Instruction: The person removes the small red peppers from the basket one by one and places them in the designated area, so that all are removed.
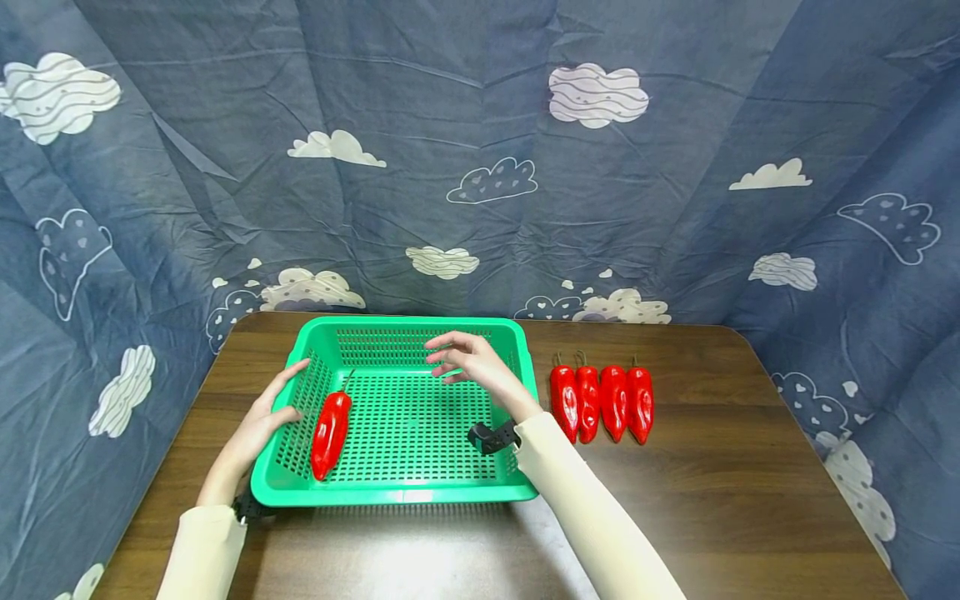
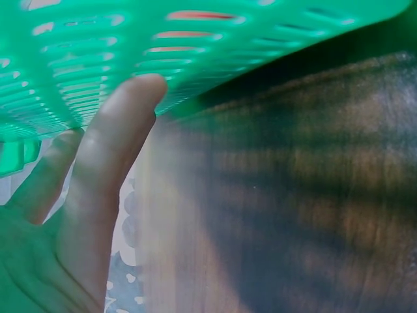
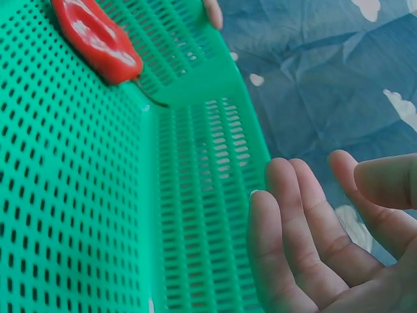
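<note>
A green plastic basket (image 1: 408,495) with slotted walls holds one red pepper (image 1: 331,435), which lies along its left side with the thin stem pointing away. My left hand (image 1: 258,423) is at the basket's left rim, thumb and forefinger reaching over the edge. In the left wrist view, straight fingers (image 2: 98,169) lie against the outer wall. My right hand (image 1: 474,363) hovers over the right part of the basket, fingers loosely bent and nothing between them. Several more red peppers (image 1: 613,403) lie side by side on the table, right of the basket.
The wooden table (image 1: 720,467) extends to the right and in front of the basket. A blue cloud-patterned cloth (image 1: 495,108) hangs behind the table and at its sides. A black wrist strap (image 1: 493,437) sits on my right wrist, just over the basket.
</note>
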Motion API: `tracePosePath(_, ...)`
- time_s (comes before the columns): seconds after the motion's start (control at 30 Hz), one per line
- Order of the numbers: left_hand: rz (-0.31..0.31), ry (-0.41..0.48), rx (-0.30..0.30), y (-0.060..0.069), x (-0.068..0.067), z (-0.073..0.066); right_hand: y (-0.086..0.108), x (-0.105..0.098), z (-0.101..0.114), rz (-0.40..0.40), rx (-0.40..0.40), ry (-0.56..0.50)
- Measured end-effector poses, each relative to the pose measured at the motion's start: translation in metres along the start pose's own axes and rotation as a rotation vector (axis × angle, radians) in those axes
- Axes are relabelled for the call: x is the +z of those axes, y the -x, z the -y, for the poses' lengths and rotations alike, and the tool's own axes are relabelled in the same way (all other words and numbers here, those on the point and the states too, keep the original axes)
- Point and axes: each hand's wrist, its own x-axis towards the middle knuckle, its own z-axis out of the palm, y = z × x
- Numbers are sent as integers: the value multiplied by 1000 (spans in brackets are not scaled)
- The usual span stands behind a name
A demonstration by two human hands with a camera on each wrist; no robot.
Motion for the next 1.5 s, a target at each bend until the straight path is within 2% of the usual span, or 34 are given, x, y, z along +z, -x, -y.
tracePosePath(0.33, 28, -40, 23, -1, -3, 1, -12, 26, -3, 66, 53, 1)
tracePosePath(0.6, 65, -85, 40, -2, -6, 1, -20, 43, -7, 84, 108, -8)
tracePosePath(0.83, 67, -128, 48, -1, -7, -2, -25, 56, -11, 125, 173, 16)
tracePosePath(0.93, 69, -121, 47, -1, -8, -3, -28, 60, -13, 152, 196, 29)
tracePosePath(1.2, 65, -120, 56, -2, -7, -4, -32, 74, -21, 218, 202, 58)
tracePosePath(1.5, 80, -116, 62, -1, -7, -4, -36, 92, -32, 218, 217, 81)
